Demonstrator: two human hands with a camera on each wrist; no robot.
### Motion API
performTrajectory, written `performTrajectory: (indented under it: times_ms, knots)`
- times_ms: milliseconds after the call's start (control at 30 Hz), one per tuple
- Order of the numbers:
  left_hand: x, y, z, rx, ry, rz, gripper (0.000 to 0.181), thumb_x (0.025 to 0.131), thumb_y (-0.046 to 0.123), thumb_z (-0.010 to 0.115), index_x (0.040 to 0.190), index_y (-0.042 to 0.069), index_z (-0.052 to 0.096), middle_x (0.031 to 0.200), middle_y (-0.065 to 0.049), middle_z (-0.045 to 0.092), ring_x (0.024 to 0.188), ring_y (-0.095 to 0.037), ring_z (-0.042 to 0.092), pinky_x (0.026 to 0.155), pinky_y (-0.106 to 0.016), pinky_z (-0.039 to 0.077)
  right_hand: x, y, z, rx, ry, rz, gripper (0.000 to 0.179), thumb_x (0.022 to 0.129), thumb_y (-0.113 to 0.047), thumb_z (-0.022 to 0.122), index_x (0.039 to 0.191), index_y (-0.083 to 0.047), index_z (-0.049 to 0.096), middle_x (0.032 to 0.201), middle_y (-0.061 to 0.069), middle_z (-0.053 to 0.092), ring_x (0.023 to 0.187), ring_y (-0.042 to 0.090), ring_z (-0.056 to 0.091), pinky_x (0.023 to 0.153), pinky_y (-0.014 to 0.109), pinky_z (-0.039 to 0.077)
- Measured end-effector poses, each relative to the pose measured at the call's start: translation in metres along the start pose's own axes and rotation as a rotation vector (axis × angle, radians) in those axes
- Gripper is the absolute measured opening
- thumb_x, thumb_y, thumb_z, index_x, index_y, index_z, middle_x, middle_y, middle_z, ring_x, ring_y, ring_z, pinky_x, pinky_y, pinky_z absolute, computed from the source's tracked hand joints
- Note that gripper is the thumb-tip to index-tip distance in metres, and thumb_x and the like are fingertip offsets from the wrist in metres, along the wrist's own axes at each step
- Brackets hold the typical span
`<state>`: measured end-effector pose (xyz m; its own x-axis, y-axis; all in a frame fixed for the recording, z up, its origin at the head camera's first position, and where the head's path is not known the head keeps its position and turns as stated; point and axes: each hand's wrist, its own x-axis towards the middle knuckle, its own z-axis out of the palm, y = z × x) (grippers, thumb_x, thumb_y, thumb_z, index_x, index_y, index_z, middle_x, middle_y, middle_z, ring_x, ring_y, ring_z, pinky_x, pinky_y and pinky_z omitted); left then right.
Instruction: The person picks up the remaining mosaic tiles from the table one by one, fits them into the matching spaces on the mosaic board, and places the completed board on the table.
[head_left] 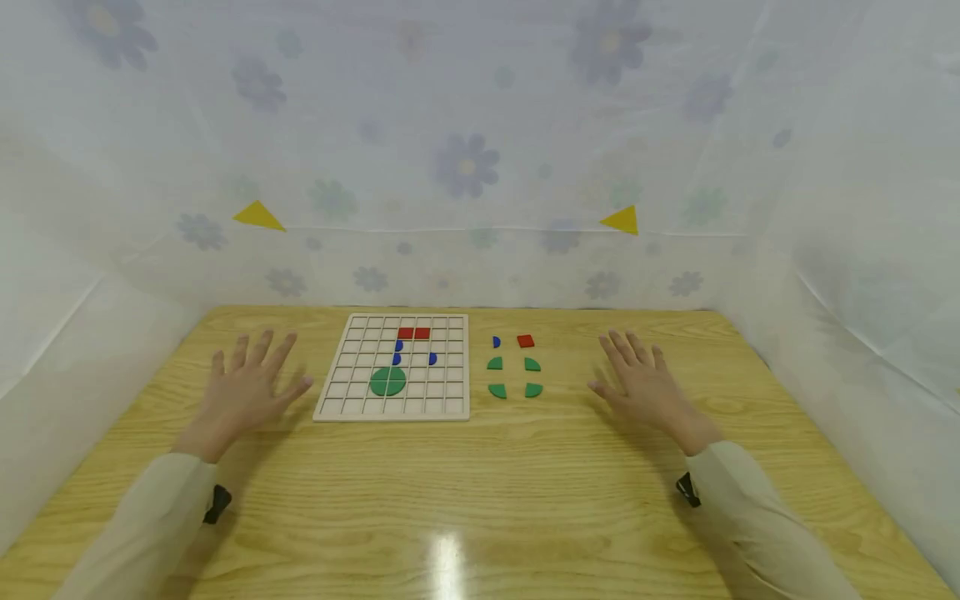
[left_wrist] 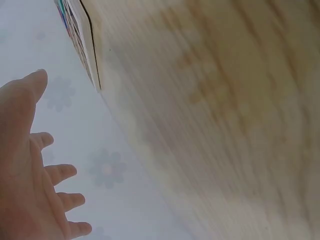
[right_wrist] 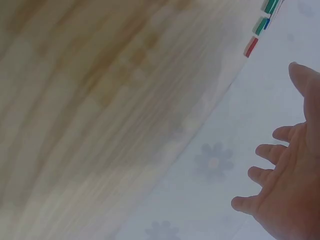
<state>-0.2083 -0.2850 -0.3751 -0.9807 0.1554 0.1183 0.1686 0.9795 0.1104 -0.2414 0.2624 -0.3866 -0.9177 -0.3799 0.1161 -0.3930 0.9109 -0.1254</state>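
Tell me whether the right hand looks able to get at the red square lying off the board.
Probably yes: the right hand is open and holds nothing, and only bare table shows between it and the red square.

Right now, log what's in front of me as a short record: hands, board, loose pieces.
Left hand: empty, fingers spread, left of board
Right hand: empty, fingers spread, right of loose pieces
On board: two red squares, three blue half-discs, one green circle
Loose: one blue half-disc, one red square, four green quarters
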Motion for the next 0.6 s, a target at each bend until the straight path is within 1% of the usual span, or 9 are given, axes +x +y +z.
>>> performTrajectory:
  times_ms: [133,333,467,600]
  knots:
    - [0.004,0.005,0.002,0.010,-0.001,0.016,0.078,0.089,0.060,0.038,0.149,0.023,0.003,0.150,-0.025,0.010,0.133,-0.054,0.003,0.100,-0.071,-0.002,0.004,-0.010,0.001,0.010,0.006,-0.020,0.077,0.092,-0.048,0.046,0.148,-0.010,0.009,0.153,0.017,0.010,0.140,0.039,0.005,0.106,0.064,0.004]
    - [0.009,0.011,0.004,0.053,0.000,0.050,0.076,0.090,0.057,0.041,0.148,0.017,0.013,0.148,-0.026,0.017,0.132,-0.054,0.011,0.100,-0.071,0.006,0.011,-0.024,0.006,-0.034,0.012,-0.061,0.075,0.091,-0.048,0.048,0.147,-0.008,0.016,0.151,0.017,0.017,0.139,0.039,0.012,0.107,0.063,0.010]
    - [0.012,0.018,0.004,0.061,-0.007,0.067,0.074,0.090,0.055,0.043,0.147,0.015,0.017,0.147,-0.026,0.021,0.131,-0.053,0.015,0.100,-0.071,0.009,0.015,-0.033,0.008,-0.071,0.029,-0.098,0.073,0.091,-0.047,0.050,0.145,-0.006,0.023,0.149,0.018,0.025,0.137,0.038,0.020,0.105,0.062,0.018]
    - [0.014,0.025,0.004,0.077,-0.007,0.090,0.073,0.089,0.053,0.047,0.146,0.013,0.022,0.145,-0.025,0.026,0.129,-0.052,0.022,0.100,-0.070,0.015,0.017,-0.042,0.011,-0.106,0.075,-0.153,0.068,0.090,-0.044,0.053,0.141,-0.004,0.033,0.143,0.019,0.035,0.133,0.039,0.030,0.102,0.060,0.028]
